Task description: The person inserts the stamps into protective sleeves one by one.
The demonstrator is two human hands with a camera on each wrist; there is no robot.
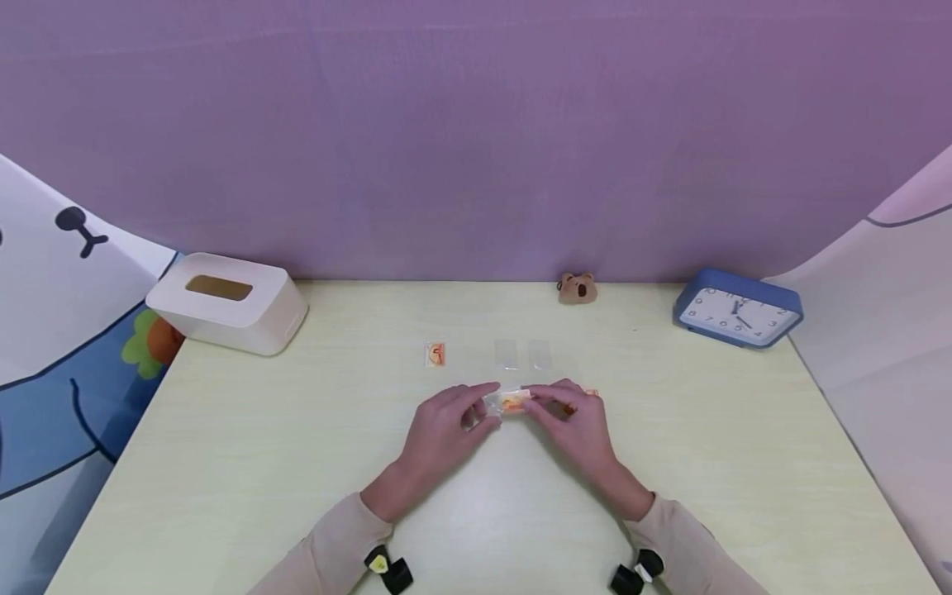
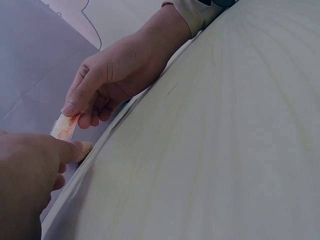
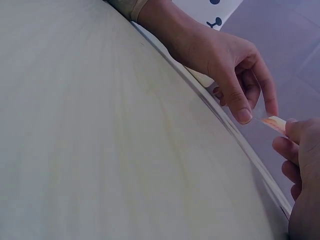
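Both hands meet at a small clear plastic bag (image 1: 492, 403) and an orange-and-white printed card (image 1: 515, 402) over the middle of the table. My left hand (image 1: 449, 423) pinches the bag's left end between thumb and forefinger. From the other side, my right hand (image 1: 576, 426) pinches the card's right end with thumb and fingertips. In the left wrist view the card (image 2: 65, 127) spans the gap between the hands. The right wrist view shows the card (image 3: 275, 124) at the right thumb, its left end overlapping clear plastic. Something orange shows behind the right hand, mostly hidden.
Beyond the hands lie two clear bags (image 1: 506, 354) side by side and, left of them, a small packet with an orange print (image 1: 435, 354). A white tissue box (image 1: 230, 306), a brown bear-head figure (image 1: 577, 288) and a blue clock (image 1: 739, 310) stand along the table's back.
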